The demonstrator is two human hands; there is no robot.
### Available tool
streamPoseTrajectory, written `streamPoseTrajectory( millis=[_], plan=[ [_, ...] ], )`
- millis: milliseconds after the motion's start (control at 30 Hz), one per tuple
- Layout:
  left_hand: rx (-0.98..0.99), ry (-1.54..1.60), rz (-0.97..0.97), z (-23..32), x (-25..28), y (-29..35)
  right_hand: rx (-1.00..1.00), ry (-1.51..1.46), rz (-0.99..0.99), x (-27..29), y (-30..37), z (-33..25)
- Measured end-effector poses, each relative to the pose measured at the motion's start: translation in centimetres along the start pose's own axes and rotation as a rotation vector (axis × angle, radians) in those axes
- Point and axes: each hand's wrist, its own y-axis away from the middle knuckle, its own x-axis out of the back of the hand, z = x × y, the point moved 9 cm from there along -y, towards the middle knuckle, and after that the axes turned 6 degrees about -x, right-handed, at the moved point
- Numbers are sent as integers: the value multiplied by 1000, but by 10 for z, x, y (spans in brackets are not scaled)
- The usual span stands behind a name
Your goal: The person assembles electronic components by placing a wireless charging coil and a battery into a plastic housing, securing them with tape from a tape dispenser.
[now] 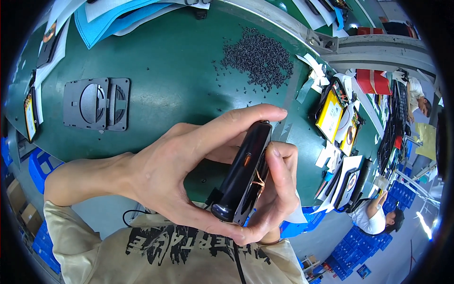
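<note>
Close in front of me, above the green table, I hold a glossy black power bank casing on edge and tilted. My left hand spans it, its fingers at the upper end and its thumb by the lower end. On the right side, my right hand curls its fingers around the casing, with a fingertip pressed on its edge. Thin copper-coloured wires show along an open seam between the casing's halves. The inside is mostly hidden.
A heap of small black screws lies across the far table. Black plates with round openings sit at left. Yellow battery packs with coils crowd the right edge. Blue sheets lie far left. A co-worker sits at right.
</note>
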Motion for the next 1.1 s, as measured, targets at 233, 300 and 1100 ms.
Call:
streamPoseTrajectory(
  millis=[233, 300, 1100],
  plan=[
    [-24, 42, 12, 1, 4, 8, 34, -3, 43, 1, 2, 2],
    [-61, 61, 53, -3, 5, 7, 75, -8, 67, 3, 0, 6],
    [-96, 230, 273, -2, 19, 10, 128, 47, 72, 18, 1, -4]
  ],
)
